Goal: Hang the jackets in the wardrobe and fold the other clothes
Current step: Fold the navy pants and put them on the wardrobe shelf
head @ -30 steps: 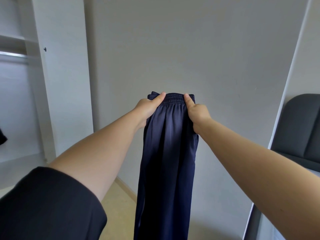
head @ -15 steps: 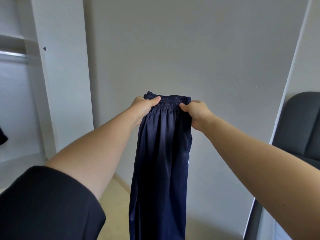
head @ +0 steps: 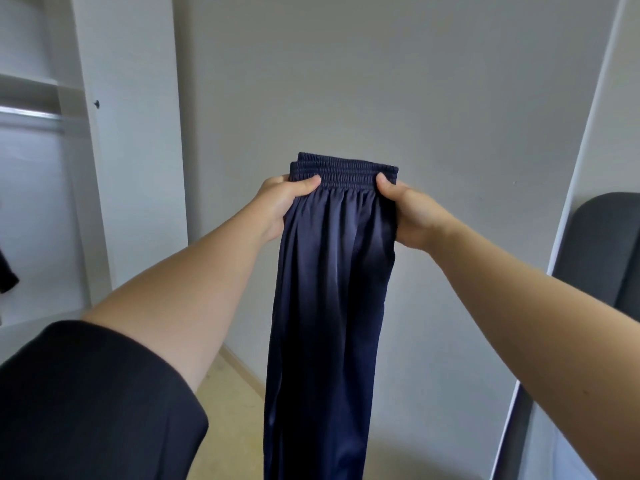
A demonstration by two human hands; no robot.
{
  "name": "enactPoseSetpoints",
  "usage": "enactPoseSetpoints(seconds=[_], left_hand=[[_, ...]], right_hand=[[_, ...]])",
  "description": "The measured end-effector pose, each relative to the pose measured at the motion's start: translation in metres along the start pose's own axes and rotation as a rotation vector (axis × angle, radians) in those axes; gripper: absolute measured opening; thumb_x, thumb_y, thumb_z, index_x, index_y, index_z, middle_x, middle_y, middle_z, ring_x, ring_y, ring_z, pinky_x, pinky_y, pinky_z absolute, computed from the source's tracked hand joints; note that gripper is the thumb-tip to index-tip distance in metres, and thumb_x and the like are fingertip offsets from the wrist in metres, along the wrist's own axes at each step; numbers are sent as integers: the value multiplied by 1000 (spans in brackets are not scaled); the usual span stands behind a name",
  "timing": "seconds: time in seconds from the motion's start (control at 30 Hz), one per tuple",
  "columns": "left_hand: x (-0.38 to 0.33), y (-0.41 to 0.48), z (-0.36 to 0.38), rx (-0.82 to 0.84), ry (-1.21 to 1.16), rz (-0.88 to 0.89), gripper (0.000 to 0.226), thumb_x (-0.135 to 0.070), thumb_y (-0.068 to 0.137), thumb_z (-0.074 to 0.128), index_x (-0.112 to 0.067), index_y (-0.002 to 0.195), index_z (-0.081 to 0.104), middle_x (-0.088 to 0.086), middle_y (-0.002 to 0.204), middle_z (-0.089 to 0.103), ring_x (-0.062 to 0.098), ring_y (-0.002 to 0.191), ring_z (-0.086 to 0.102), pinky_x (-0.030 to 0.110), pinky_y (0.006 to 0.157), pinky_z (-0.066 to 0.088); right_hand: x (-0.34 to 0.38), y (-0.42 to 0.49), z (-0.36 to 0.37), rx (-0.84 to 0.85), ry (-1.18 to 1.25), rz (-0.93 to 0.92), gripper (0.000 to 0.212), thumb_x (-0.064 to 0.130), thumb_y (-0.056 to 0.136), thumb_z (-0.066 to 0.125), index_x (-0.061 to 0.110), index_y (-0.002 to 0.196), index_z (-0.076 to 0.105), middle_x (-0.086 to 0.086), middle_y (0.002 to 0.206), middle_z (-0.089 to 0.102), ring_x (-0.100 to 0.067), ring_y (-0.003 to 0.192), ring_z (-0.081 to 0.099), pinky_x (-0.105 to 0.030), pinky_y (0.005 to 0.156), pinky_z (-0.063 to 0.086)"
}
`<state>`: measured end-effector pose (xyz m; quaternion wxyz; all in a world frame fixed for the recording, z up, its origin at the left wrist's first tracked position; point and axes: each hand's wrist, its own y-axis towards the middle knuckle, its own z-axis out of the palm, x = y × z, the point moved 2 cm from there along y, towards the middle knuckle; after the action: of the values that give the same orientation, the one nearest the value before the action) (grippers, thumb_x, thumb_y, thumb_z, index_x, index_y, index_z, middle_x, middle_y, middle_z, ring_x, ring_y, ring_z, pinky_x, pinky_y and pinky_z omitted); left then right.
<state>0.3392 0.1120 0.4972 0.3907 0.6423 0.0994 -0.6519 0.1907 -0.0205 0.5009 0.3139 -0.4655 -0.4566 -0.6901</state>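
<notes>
Dark navy trousers (head: 329, 306) with an elastic waistband hang straight down in front of me, folded lengthwise with the legs together. My left hand (head: 280, 206) grips the waistband's left end, thumb on the near side. My right hand (head: 412, 216) grips the right end in the same way. The lower legs run out of the frame at the bottom.
An open white wardrobe (head: 131, 133) with a metal hanging rail (head: 31, 116) stands at the left, a dark garment (head: 7, 271) just showing inside it. A grey wall is ahead. A dark chair back (head: 602, 244) is at the right. Beige floor lies below.
My hands have lowered a little with the trousers and shifted their hold just below the waistband, so the whole elastic band now shows above my thumbs.
</notes>
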Motion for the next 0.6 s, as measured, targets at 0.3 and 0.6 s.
enactPoseSetpoints(seconds=[0.3, 0.6], left_hand=[[7, 4, 0, -130, 172, 8, 32, -48, 82, 69, -18, 89, 68, -3, 87, 73, 12, 80, 70, 25, 70, 55], [-3, 8, 2, 73, 221, -60, 15, -23, 87, 66, -12, 97, 67, 1, 89, 75, 17, 82, 71, 30, 75, 56]], right_hand=[[3, 3, -10, -90, -161, -2, 20, 12, 96, 54, -1, 108, 63, -12, 105, 69, -23, 94, 67, -32, 82, 56], [5, 3, -23, -181, -236, 11, 17, 14, 92, 60, 2, 102, 66, -12, 105, 71, -23, 96, 69, -33, 81, 55]])
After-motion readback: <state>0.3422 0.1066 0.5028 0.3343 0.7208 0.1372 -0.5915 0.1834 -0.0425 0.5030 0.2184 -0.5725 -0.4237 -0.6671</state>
